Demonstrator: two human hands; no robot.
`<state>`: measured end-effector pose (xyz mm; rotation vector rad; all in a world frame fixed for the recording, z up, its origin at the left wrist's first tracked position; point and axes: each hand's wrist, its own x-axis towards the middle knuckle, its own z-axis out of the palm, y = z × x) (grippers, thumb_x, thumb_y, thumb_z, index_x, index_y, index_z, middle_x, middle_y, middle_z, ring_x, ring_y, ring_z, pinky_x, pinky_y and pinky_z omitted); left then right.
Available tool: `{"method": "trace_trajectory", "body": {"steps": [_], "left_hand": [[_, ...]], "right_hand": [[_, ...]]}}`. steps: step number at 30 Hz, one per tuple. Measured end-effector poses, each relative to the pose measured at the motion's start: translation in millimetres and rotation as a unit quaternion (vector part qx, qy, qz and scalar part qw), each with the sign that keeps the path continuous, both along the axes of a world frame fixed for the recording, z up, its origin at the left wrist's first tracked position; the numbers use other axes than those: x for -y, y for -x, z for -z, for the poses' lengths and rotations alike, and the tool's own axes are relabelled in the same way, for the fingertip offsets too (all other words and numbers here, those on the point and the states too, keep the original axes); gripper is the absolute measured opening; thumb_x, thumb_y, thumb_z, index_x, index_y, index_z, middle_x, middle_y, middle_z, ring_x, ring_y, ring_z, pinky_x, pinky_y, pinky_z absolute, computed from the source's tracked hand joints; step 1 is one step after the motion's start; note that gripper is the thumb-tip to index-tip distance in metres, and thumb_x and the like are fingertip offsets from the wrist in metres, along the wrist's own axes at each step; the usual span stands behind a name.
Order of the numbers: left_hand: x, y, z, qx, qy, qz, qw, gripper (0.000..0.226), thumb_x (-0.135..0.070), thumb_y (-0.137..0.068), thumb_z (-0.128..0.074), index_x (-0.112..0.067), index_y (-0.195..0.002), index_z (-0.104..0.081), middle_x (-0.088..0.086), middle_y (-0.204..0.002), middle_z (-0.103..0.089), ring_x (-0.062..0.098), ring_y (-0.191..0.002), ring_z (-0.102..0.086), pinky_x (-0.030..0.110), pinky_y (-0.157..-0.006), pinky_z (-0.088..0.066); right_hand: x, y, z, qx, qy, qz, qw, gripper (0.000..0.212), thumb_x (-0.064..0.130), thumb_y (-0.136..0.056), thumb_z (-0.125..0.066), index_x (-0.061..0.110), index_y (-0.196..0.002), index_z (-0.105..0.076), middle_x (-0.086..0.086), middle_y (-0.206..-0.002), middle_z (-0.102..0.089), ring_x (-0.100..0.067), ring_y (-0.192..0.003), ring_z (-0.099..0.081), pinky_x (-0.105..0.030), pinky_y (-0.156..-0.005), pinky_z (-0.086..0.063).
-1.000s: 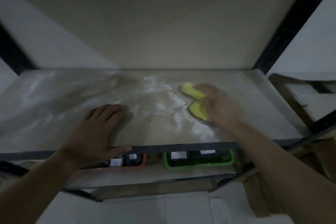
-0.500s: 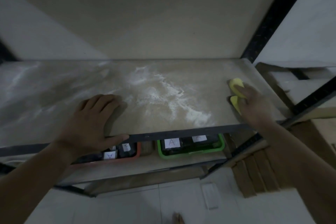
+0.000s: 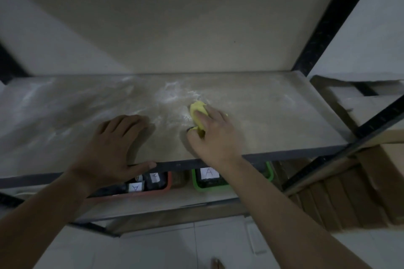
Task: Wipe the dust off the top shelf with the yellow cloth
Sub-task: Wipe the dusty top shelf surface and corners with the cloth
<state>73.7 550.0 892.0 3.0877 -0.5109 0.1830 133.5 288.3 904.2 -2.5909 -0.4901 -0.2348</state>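
The top shelf is a pale board in a black metal rack, with white dust smeared over its middle and left. My right hand presses the yellow cloth flat on the board near the middle; only the cloth's far end shows past my fingers. My left hand lies flat on the board to the left, fingers spread, its thumb hooked over the front edge. It holds nothing.
Under the top shelf stand a red bin and a green bin with items labelled A. Black rack posts rise at the right. Cardboard boxes are stacked at the right; a pale wall lies behind.
My right hand has swept the yellow cloth from the shelf's right end back to the middle, after going right from there before. My left hand has stayed in place.
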Motion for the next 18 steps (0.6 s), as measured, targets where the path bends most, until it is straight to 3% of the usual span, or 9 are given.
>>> {"method": "trace_trajectory", "body": {"steps": [2, 5, 7, 9, 11, 13, 14, 16, 18], "left_hand": [[0.6, 0.2, -0.2, 0.002, -0.003, 0.0, 1.0, 0.1, -0.084, -0.086, -0.039, -0.009, -0.15, -0.051, 0.012, -0.153, -0.05, 0.038, -0.137, -0.049, 0.054, -0.109, -0.039], [1.6, 0.7, -0.6, 0.008, -0.004, 0.0, 1.0, 0.099, -0.083, -0.086, -0.04, -0.008, -0.149, -0.052, 0.012, -0.151, -0.051, 0.038, -0.135, -0.051, 0.054, -0.108, -0.039], [1.0, -0.5, 0.5, 0.015, -0.007, 0.003, 1.0, 0.099, -0.083, -0.087, -0.039, -0.007, -0.149, -0.052, 0.012, -0.15, -0.052, 0.038, -0.133, -0.051, 0.053, -0.107, -0.039], [-1.3, -2.0, 3.3, 0.017, -0.007, 0.005, 1.0, 0.1, -0.085, -0.088, -0.038, -0.007, -0.15, -0.051, 0.012, -0.15, -0.052, 0.038, -0.133, -0.052, 0.053, -0.106, -0.039], [-3.1, -2.9, 5.8, 0.019, 0.0, 0.005, 1.0, 0.1, -0.086, -0.088, -0.036, -0.008, -0.149, -0.051, 0.012, -0.15, -0.052, 0.037, -0.132, -0.052, 0.052, -0.106, -0.038], [-3.3, -3.0, 6.7, 0.025, 0.0, 0.007, 1.0, 0.099, -0.086, -0.088, -0.037, -0.008, -0.148, -0.052, 0.012, -0.149, -0.052, 0.037, -0.132, -0.052, 0.051, -0.105, -0.038], [-3.0, -2.8, 6.7, 0.027, 0.0, 0.009, 1.0, 0.099, -0.085, -0.088, -0.037, -0.008, -0.148, -0.053, 0.013, -0.149, -0.053, 0.038, -0.132, -0.052, 0.052, -0.105, -0.038], [-2.6, -2.2, 6.7, 0.028, 0.006, 0.009, 1.0, 0.099, -0.084, -0.087, -0.04, -0.006, -0.147, -0.053, 0.014, -0.148, -0.053, 0.038, -0.132, -0.052, 0.054, -0.106, -0.039], [-1.5, -1.9, 6.0, 0.024, 0.009, 0.006, 1.0, 0.099, -0.083, -0.085, -0.043, -0.006, -0.147, -0.054, 0.014, -0.149, -0.054, 0.039, -0.133, -0.052, 0.054, -0.107, -0.039]], "right_hand": [[16.9, -2.6, -2.5, -0.008, 0.033, -0.064, 0.997, 0.056, 0.039, -0.081, -0.044, 0.024, -0.135, -0.049, -0.003, -0.15, -0.038, -0.026, -0.132, -0.036, -0.038, -0.106, -0.037], [40.3, -9.4, -9.3, -0.028, -0.001, -0.137, 0.99, 0.052, 0.012, -0.09, -0.048, 0.021, -0.141, -0.048, -0.004, -0.152, -0.038, -0.022, -0.129, -0.044, -0.031, -0.107, -0.038], [49.7, -11.6, -19.0, -0.102, -0.117, -0.129, 0.979, 0.051, 0.001, -0.093, -0.044, 0.023, -0.139, -0.051, 0.002, -0.141, -0.048, -0.006, -0.097, -0.063, -0.018, -0.082, -0.053], [69.0, -23.6, -28.9, -0.099, -0.201, -0.079, 0.971, 0.047, 0.004, -0.096, -0.045, 0.025, -0.138, -0.051, 0.007, -0.117, -0.059, 0.001, -0.062, -0.061, -0.01, -0.051, -0.047], [105.8, -45.0, -42.8, -0.043, -0.214, -0.017, 0.976, 0.04, 0.013, -0.098, -0.046, 0.028, -0.135, -0.051, 0.005, -0.099, -0.066, -0.001, -0.05, -0.057, -0.013, -0.043, -0.045], [149.9, -69.6, -53.3, 0.013, -0.114, 0.05, 0.992, 0.029, 0.024, -0.098, -0.044, 0.036, -0.122, -0.053, 0.003, -0.079, -0.067, -0.007, -0.051, -0.063, -0.027, -0.043, -0.053], [170.0, -80.7, -52.9, 0.012, -0.068, 0.086, 0.994, 0.025, 0.027, -0.096, -0.043, 0.038, -0.117, -0.052, 0.0, -0.078, -0.065, -0.012, -0.054, -0.065, -0.036, -0.046, -0.056], [196.5, -96.7, -41.2, -0.032, 0.016, 0.142, 0.989, 0.028, 0.028, -0.096, -0.041, 0.036, -0.123, -0.045, -0.006, -0.093, -0.064, -0.022, -0.069, -0.067, -0.045, -0.061, -0.06], [199.3, -104.9, -23.3, -0.017, 0.104, 0.162, 0.981, 0.038, 0.025, -0.095, -0.041, 0.024, -0.133, -0.045, -0.012, -0.116, -0.06, -0.028, -0.089, -0.063, -0.041, -0.083, -0.056]]}}
